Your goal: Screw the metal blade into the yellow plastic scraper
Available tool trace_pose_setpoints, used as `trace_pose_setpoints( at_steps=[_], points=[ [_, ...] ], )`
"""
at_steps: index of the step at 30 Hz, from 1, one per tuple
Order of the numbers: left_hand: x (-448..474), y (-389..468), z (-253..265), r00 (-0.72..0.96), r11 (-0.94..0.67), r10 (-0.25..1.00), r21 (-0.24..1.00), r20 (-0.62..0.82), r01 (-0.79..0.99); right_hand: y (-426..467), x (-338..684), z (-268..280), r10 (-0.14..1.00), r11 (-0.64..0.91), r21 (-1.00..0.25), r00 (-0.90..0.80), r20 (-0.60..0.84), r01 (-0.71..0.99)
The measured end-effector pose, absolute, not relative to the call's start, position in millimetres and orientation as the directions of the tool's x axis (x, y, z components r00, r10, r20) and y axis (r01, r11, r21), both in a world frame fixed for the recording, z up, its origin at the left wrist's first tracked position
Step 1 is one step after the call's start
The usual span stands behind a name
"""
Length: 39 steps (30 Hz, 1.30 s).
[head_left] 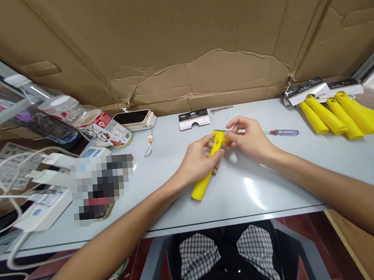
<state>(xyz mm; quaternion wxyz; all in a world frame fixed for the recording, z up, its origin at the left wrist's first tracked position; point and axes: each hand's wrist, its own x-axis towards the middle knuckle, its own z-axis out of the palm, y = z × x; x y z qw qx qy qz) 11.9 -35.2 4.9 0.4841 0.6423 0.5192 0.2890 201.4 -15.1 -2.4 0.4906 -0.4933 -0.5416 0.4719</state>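
A yellow scraper with a tube-like handle and a wide head lies slanted over the table, its handle end toward me. My left hand is closed round the handle just below the head. With thumb and fingers, my right hand pinches the right end of the head, where a thin dark blade edge shows along the top. Part of the head is hidden by my fingers. Just right of my right hand lies a screwdriver with a clear purplish handle. Beyond my hands are a black-and-white packaging card and a thin metal strip.
Several yellow scrapers with cards lie at the right. On the left are a labelled bottle, a white power strip with cables, a pixelated phone-like object and a boxy device. Cardboard walls the back.
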Motion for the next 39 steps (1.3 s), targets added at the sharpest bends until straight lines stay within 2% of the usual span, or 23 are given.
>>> trace_pose_setpoints(
  at_steps=[4, 10, 13, 15, 17, 19, 21, 23, 31, 39],
  points=[
    [14.8, -37.7, 5.8, 0.275, -0.018, 0.957, 0.928, -0.092, 0.373, -21.9, 199.2, 3.0, 0.992, 0.117, -0.99, -0.046, 0.114, 0.077],
    [14.9, -35.5, 15.3, 0.337, 0.222, 0.91, 0.97, -0.243, 0.101, -18.4, 204.5, 23.0, 0.993, 0.106, -0.994, -0.048, 0.104, 0.04],
    [10.2, -29.5, 11.7, 0.397, 0.325, 0.876, 0.943, -0.272, -0.069, -5.1, 223.0, 31.3, 0.987, 0.162, -0.979, -0.009, 0.162, 0.127],
    [7.2, -25.4, 7.0, 0.431, 0.365, 0.861, 0.917, -0.269, -0.157, 4.0, 239.8, 35.8, 0.974, 0.224, -0.941, -0.021, 0.227, 0.252],
    [4.7, -22.0, 2.4, 0.473, 0.397, 0.842, 0.892, -0.26, -0.216, 11.1, 256.7, 39.6, 0.946, 0.321, -0.81, -0.124, 0.3, 0.49],
    [2.6, -19.4, -1.0, 0.522, 0.428, 0.816, 0.867, -0.248, -0.256, 16.6, 271.2, 41.6, 0.907, 0.413, -0.554, -0.271, 0.322, 0.723],
    [0.7, -17.6, -3.1, 0.563, 0.449, 0.793, 0.848, -0.234, -0.28, 21.8, 282.2, 40.7, 0.892, 0.443, -0.329, -0.375, 0.252, 0.834],
    [-0.9, -16.8, -4.0, 0.592, 0.451, 0.776, 0.847, -0.216, -0.283, 28.0, 289.6, 35.9, 0.894, 0.445, -0.242, -0.411, 0.178, 0.862],
    [-2.8, -19.0, -4.3, 0.689, 0.418, 0.699, 0.891, -0.191, -0.178, 54.1, 299.6, -3.9, 0.872, 0.489, -0.315, -0.456, 0.177, 0.813],
    [-2.9, -20.9, -3.5, 0.706, 0.43, 0.693, 0.87, -0.146, -0.242, 54.8, 297.6, -10.5, 0.876, 0.483, -0.366, -0.433, 0.214, 0.796]
  ],
)
